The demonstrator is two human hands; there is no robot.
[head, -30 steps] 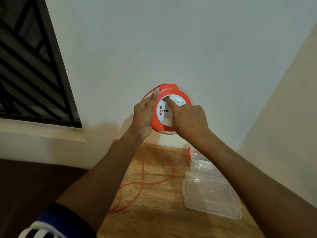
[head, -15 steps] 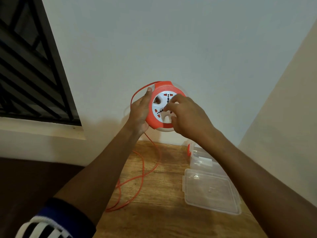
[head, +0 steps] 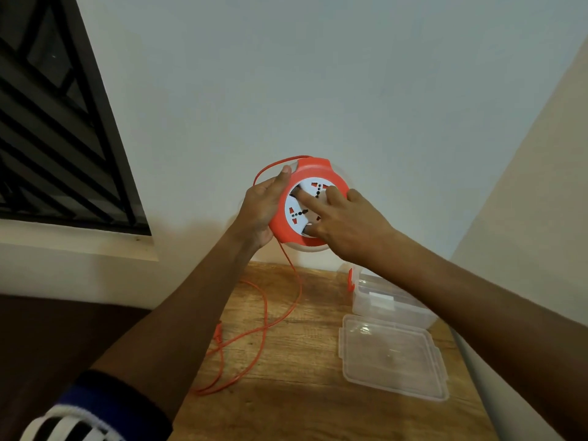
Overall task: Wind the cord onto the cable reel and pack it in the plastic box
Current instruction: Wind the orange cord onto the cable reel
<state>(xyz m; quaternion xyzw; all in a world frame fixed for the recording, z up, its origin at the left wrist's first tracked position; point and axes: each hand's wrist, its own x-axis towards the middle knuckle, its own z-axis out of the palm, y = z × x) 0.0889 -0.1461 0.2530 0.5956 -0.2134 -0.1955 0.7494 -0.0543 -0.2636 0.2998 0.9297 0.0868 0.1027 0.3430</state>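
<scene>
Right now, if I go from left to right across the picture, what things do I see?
Window grille → left hand → orange cable reel → right hand → plastic box.

We read this as a home room corner, not a lab or shop. Plain painted walls [head: 318,74] meet at right. Window [head: 57,122] at left has a dark metal grille and a painted sill [head: 79,246]. Small wood-grain counter [head: 302,393] sits against the wall. On it: household stuff only, a clear plastic box [head: 391,302] with its lid [head: 393,356] lying beside it, and a loose orange cord [head: 264,329]. We see no tooling or signage.
</scene>
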